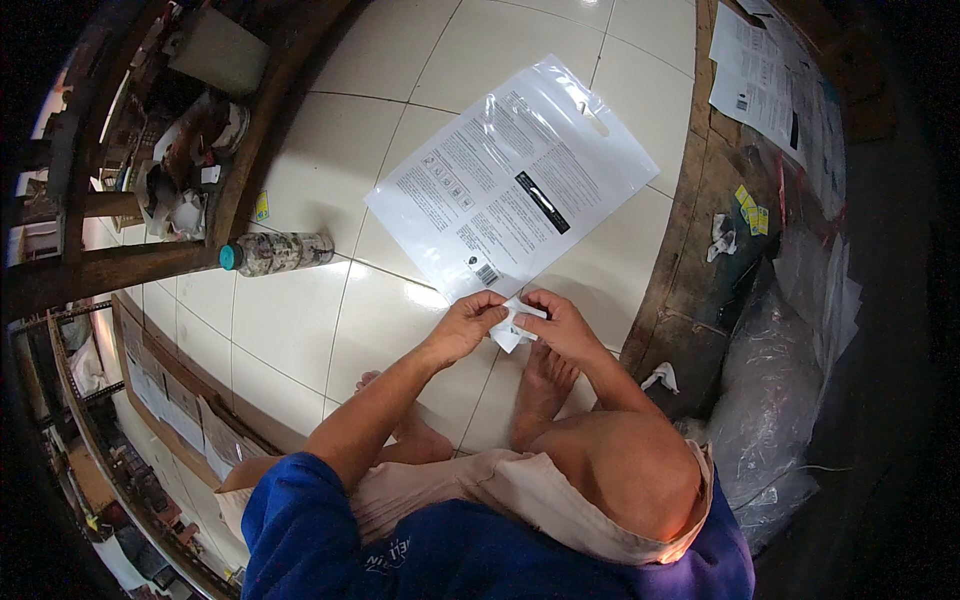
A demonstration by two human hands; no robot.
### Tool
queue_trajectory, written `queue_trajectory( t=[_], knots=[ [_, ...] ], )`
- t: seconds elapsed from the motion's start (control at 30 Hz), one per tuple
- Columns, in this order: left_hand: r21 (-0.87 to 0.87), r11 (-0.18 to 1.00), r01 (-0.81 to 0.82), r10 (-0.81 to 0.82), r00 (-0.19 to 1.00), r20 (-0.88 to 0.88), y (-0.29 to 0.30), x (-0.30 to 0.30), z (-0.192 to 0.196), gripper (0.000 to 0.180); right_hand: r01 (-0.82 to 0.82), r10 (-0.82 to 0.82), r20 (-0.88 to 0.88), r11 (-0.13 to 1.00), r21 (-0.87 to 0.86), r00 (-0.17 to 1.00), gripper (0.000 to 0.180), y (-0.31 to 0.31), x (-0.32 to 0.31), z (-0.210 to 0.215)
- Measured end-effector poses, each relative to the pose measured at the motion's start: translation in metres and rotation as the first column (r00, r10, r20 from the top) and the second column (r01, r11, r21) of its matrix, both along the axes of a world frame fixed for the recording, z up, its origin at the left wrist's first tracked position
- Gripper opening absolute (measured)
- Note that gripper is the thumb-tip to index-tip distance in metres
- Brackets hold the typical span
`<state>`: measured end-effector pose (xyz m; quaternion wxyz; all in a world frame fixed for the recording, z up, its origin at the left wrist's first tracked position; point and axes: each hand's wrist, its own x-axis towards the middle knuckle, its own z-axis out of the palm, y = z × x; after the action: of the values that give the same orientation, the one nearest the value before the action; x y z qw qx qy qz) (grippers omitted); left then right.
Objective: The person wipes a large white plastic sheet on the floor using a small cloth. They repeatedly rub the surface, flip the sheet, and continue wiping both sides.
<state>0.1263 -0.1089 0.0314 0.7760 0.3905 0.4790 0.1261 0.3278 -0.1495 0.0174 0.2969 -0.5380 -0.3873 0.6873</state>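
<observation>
My left hand (466, 325) and my right hand (565, 330) meet close together above the floor, just past my right foot. Both are closed, thumbs and fingertips pinching a small white piece (511, 341) that looks like folded paper or a sticker; its exact kind cannot be made out. Just beyond my fingers a white plastic bag (480, 140) lies flat and slanted on the tiles. It has dark printed text, a black strip and a cut-out handle hole at its far right corner. The bag's near corner reaches up to my hands.
A clear bottle with a teal cap (285, 253) lies on the tiled floor (290, 310) at left, beside a wooden shelf (270, 110). To the right, a wooden board (668, 310) carries printed sheets (752, 75), yellow stickers (750, 212) and crumpled white scraps (722, 238). Clear plastic wrap (765, 410) is heaped nearby.
</observation>
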Motion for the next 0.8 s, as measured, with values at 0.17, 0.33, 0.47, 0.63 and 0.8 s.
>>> queue_trajectory(
  t=[0.17, 0.33, 0.47, 0.63, 0.8],
  knots=[
    [-0.006, 0.999, 0.035, -0.035, 0.999, -0.016, 0.003, -0.001, 0.006, 0.030, -0.043, 0.029, -0.162, 0.995, -0.087, 0.986, 0.031, -0.001, 0.002, 0.007],
    [-0.132, 0.985, 0.109, -0.110, 0.994, -0.002, 0.010, -0.005, 0.018, 0.044, -0.056, 0.007, -0.234, 0.978, -0.203, 0.972, 0.036, -0.002, 0.004, 0.011],
    [-0.164, 0.954, 0.249, -0.256, 0.966, -0.020, 0.012, -0.025, 0.014, 0.049, 0.035, -0.208, -0.521, 0.946, -0.323, 0.828, 0.041, -0.006, -0.008, 0.012],
    [-0.071, 0.782, 0.620, -0.606, 0.727, -0.324, 0.026, -0.113, 0.031, 0.052, 0.101, -0.288, -0.583, 0.938, -0.332, 0.759, 0.040, 0.001, -0.011, 0.021],
    [-0.174, 0.735, 0.656, -0.594, 0.498, -0.632, 0.047, -0.223, 0.096, 0.056, 0.039, -0.150, -0.437, 0.967, -0.253, 0.887, 0.031, 0.010, -0.004, 0.027]
  ],
)
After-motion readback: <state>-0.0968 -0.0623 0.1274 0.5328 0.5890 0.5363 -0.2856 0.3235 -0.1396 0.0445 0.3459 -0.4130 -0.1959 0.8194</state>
